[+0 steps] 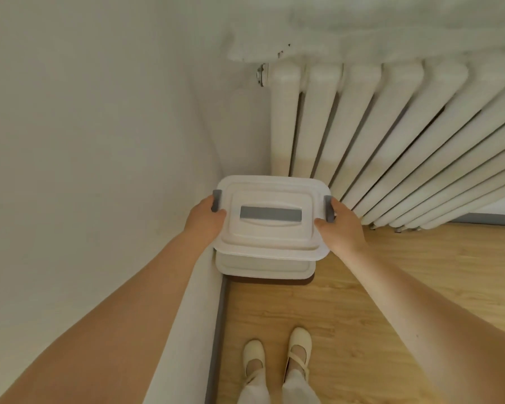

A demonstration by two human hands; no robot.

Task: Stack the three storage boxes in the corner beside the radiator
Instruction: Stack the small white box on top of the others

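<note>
A white storage box (270,228) with a grey handle in its lid and grey side clips is held in the corner, seen from above. My left hand (206,218) grips its left side at the clip, and my right hand (343,225) grips its right side. Directly under it another white storage box (266,268) stands on the floor; only its near lid edge shows. The held box covers most of it, and I cannot tell whether the two touch. A third box is not in sight.
A white ribbed radiator (391,147) stands just right of the boxes, with a sill above it. The white wall (99,141) and its grey skirting (219,330) run along the left. My feet in cream shoes (277,357) stand on the wooden floor (420,272).
</note>
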